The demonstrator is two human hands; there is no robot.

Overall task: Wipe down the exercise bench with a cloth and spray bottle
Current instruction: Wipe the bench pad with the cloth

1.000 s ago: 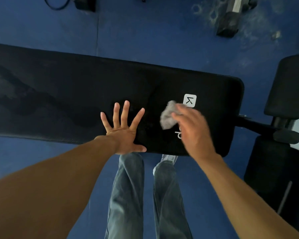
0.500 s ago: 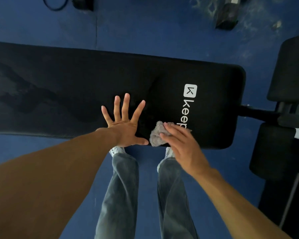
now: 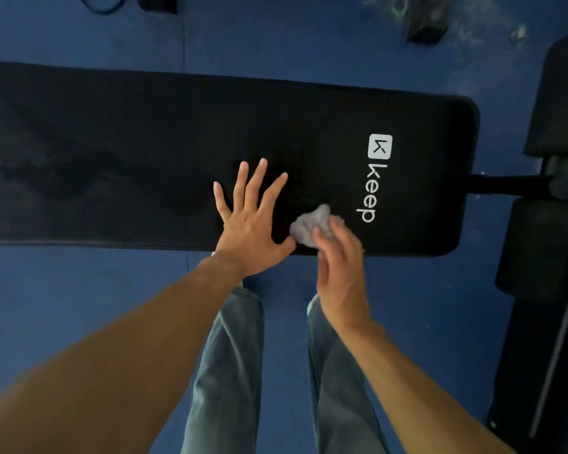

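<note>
A long black padded bench (image 3: 145, 142) runs across the view, with a white "keep" logo (image 3: 374, 178) near its right end. My left hand (image 3: 253, 221) lies flat on the pad near the front edge, fingers spread. Just right of it, my right hand (image 3: 340, 267) holds a crumpled grey cloth (image 3: 309, 222) against the pad, close to my left thumb. Faint damp smears show on the left part of the pad. No spray bottle is in view.
Blue floor mats (image 3: 79, 306) surround the bench. Black roller pads and a frame (image 3: 538, 244) stand at the right. A dark weight (image 3: 427, 31) and a cable with a black box (image 3: 158, 3) lie on the floor behind. My legs in jeans (image 3: 227, 371) stand below the bench edge.
My right hand swept the cloth from beside the logo toward the front edge and left, next to my left thumb. My left hand stayed flat in place.
</note>
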